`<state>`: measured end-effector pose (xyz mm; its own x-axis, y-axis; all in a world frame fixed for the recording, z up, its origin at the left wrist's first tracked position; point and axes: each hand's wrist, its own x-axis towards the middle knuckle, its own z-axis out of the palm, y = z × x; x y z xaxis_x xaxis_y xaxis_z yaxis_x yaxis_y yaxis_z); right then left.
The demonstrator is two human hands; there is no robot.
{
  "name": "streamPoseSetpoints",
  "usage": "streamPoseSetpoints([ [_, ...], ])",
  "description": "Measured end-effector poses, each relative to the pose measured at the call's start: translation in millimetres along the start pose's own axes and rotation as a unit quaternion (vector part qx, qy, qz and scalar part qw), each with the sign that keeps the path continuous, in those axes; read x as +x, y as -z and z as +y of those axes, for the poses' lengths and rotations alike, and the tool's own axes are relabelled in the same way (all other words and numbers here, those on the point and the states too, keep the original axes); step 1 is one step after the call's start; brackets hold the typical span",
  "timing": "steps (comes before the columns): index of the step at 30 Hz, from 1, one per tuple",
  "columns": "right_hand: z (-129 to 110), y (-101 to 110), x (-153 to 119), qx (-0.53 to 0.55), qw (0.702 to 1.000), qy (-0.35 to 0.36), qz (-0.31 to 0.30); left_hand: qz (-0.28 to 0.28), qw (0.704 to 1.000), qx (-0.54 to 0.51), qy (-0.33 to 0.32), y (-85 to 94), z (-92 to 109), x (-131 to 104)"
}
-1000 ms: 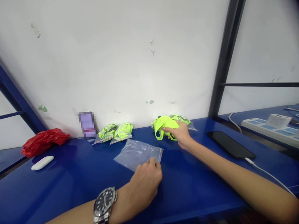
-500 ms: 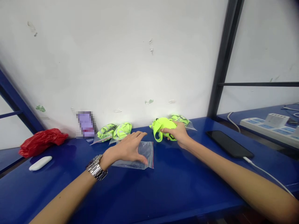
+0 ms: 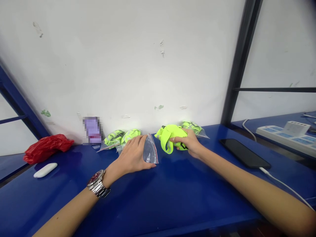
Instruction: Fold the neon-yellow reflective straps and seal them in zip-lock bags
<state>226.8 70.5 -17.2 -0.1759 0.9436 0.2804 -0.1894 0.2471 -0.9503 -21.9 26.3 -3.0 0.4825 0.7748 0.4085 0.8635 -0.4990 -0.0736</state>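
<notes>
My left hand [image 3: 133, 156], with a metal watch at its wrist, is closed round a clear zip-lock bag [image 3: 150, 151]. The bag's red-edged mouth gapes toward the right. In my right hand [image 3: 190, 143] is a folded bundle of neon-yellow straps [image 3: 170, 135] with black buckle parts. One strap hangs down in a loop on its left side. The bundle is just right of the bag's mouth and apart from it. Part of the bag is hidden behind my left hand.
Packed bags of yellow reflective straps [image 3: 113, 138] lie along the wall, another packed bag [image 3: 192, 126] behind my right hand. A red plastic bag [image 3: 48, 148], a white case [image 3: 45, 170], a propped phone [image 3: 93, 130], a charging phone [image 3: 244, 153] and a power strip [image 3: 286, 136] are on the blue table.
My left hand has closed on the zip-lock bag, which was lying flat and now stands up with its mouth parted. My right hand keeps the strap bundle at nearly the same spot.
</notes>
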Motion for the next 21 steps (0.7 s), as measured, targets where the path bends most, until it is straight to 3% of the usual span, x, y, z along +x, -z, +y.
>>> streamPoseSetpoints([
  [3, -3.2, -3.4, -4.6, 0.028, 0.998, -0.017, -0.053, 0.065, 0.997, 0.026, -0.022, -2.6, -1.2, -5.8],
  [6, -5.4, -5.1, -8.0, 0.052, 0.992, -0.031, -0.107, 0.087, 0.995, 0.035, -0.043, -5.6, -1.5, -8.0],
  [14, -1.2, 1.1, -9.1, 0.112, 0.974, -0.034, -0.193, 0.077, 0.995, 0.031, -0.058, -1.5, -1.8, -8.1],
  [21, 4.2, 0.4, -10.0, 0.101, 0.970, -0.034, -0.217, 0.069, 0.995, 0.017, -0.067, -3.9, -4.7, -10.7],
])
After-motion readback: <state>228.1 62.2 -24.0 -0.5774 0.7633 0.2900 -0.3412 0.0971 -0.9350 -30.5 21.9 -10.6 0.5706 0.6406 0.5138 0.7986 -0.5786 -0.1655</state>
